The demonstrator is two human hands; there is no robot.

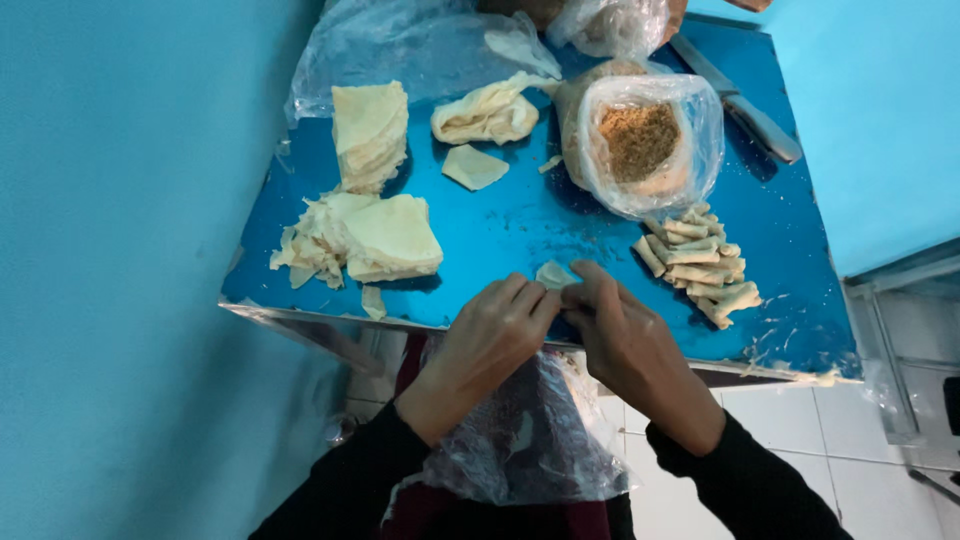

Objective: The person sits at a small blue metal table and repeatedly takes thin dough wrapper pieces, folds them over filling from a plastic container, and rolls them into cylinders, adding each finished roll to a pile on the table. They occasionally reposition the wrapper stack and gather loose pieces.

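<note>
Crinkled clear plastic [530,440] covers our lap beneath our wrists. We pinch a small pale wrapper [553,273] between our left hand [490,335] and right hand [620,335], fingertips meeting at the near edge of the blue table [520,220], beside the folded rolls [700,262].

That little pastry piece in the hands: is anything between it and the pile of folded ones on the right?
Nothing visible. Both hands pinch the pastry piece at the table's near edge; only bare blue surface separates it from the folded pile.
</note>
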